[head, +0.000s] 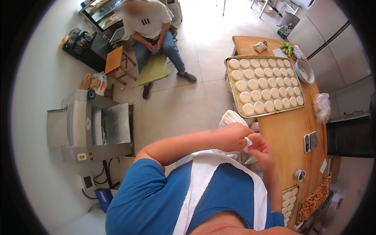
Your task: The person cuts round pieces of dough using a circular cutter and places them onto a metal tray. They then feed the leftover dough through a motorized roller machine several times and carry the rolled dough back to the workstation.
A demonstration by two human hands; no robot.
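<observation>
My left hand (237, 135) and my right hand (260, 149) meet in front of my chest, beside the left edge of the wooden table (282, 132). A small piece of thin white material (248, 142) shows between them; whether it is held or wrapped round a finger, I cannot tell. My left fingers are mostly hidden. The fingers of my right hand are bent. Just beyond my left hand is a white plastic bag (231, 118) with printing. A metal baking tray (274, 113) with rows of round, flat, pale dough pieces lies on the table's far part.
A digital scale (310, 141), a metal bowl (304, 71) and a plastic bag (321, 108) are on the table. Trays of dough rounds (289, 202) and brown pieces (315, 197) lie near right. A seated person (149, 23), a wooden stool (115, 61) and a metal machine (88, 126) are leftward.
</observation>
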